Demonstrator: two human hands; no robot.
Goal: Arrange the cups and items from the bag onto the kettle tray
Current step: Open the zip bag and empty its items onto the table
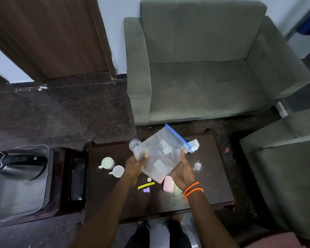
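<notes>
Head view: both hands, left hand [135, 163] and right hand [183, 171], grip a clear zip bag [161, 154] above the dark table [213, 176]; its blurred contents are unreadable. Two white cups [113, 167] stand left; kettle [16, 163] partly cropped.

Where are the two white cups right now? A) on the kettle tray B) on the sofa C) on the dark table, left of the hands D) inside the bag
C: both white cups stand on the dark table, left of the left hand; the kettle tray holds only the kettle.
</notes>
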